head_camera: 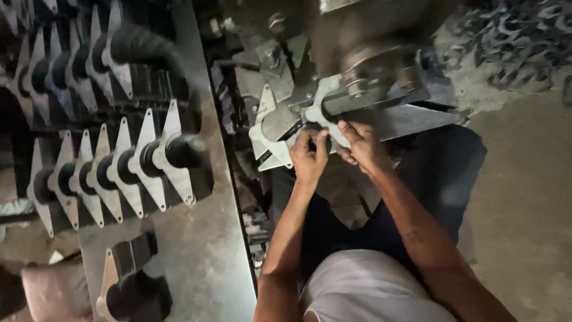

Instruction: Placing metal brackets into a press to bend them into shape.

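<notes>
Both forearms reach fwd from the lap, wrists close together. Left hand [310, 156]: fingers curled, tips pinching lower edge of a flat metal plate [275, 128] w/ pointed lobes. Right hand [361, 145]: fingers bent, pressed on same plate just beside left hand. Plate sits directly above fingertips, under the machine head [369, 83]. Well left of left hand: rows of like plates on black cores [113, 173], lying on a steel sheet [202, 256].

Both bare forearms reach forward, left hand [310, 156] and right hand [361, 145] close together, fingers curled.
</notes>
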